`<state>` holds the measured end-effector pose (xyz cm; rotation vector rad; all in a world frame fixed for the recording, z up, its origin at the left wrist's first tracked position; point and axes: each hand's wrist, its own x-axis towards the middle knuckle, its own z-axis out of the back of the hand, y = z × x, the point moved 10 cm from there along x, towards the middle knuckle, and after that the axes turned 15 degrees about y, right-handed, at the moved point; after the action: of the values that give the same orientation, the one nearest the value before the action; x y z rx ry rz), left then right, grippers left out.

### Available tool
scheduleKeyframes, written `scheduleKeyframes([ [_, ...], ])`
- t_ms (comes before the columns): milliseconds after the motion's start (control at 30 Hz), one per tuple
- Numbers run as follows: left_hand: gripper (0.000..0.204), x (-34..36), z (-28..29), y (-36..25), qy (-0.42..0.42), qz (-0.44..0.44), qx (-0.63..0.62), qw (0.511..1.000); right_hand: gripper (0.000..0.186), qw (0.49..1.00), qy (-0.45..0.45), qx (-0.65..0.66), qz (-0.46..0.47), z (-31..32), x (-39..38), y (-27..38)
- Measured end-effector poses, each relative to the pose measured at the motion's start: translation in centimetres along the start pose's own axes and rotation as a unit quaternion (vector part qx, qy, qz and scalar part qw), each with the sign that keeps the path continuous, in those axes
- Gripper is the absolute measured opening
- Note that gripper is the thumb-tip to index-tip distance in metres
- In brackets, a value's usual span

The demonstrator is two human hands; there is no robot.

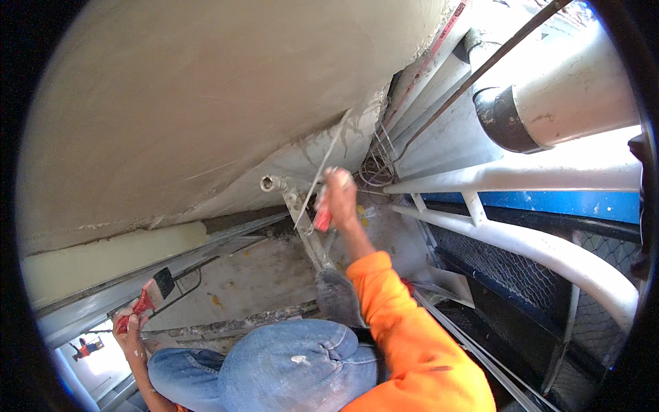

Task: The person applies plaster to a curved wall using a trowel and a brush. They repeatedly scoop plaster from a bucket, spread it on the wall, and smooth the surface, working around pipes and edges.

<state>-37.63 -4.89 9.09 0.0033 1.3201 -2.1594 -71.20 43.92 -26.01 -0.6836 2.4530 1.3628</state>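
Note:
My right hand (341, 196) is closed round the red handle of a plastering trowel (321, 169). The trowel is seen nearly edge-on as a long thin pale line. Its far end meets the lower border of a smooth grey plastered surface (199, 103), beside darker, rough smears. Low on the left, my left hand (129, 333) grips a red-handled paintbrush (152, 292) with dark bristles, held up and away from the plaster. My right arm wears an orange sleeve; my knees in blue jeans are bent below.
A splattered metal pipe (302, 220) with an open end stands just left of my right hand. White railings (542, 244) and a thick pipe (576, 86) run along the right, with wire mesh (498, 261) beneath. Coiled wire (376, 168) lies in the far corner.

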Motion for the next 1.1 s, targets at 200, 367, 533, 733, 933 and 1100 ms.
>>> scheduleKeyframes([
  [200, 0.024, 1.5, -0.9, -0.1, 0.031, -0.026, -0.018, 0.999, 0.031, 0.998, 0.03, 0.053, -0.025, -0.5, -2.1, -1.2],
  [367, 0.022, 0.7, -1.4, -0.9, 0.029, -0.021, -0.008, 0.999, 0.029, 0.989, 0.061, 0.126, 0.039, -3.1, -0.3, 1.3],
  [533, 0.021, 1.0, -1.3, -0.9, 0.012, -0.01, -0.004, 1.0, 0.029, 0.995, 0.087, -0.009, -0.054, -3.8, -4.2, -1.2],
  [733, 0.03, -0.1, -0.3, 0.0, 0.019, 0.0, 0.0, 1.0, 0.031, 0.995, -0.001, 0.096, 0.033, 2.2, 1.7, 2.6],
  [933, 0.029, 0.1, 0.0, 0.2, 0.011, -0.005, -0.004, 1.0, 0.028, 0.993, 0.07, -0.025, -0.087, -1.0, -2.5, -0.1],
  [1100, 0.029, 0.0, -0.2, 0.1, 0.01, 0.001, 0.007, 1.0, 0.031, 0.991, -0.07, 0.071, 0.085, 2.9, -0.5, 6.0],
])
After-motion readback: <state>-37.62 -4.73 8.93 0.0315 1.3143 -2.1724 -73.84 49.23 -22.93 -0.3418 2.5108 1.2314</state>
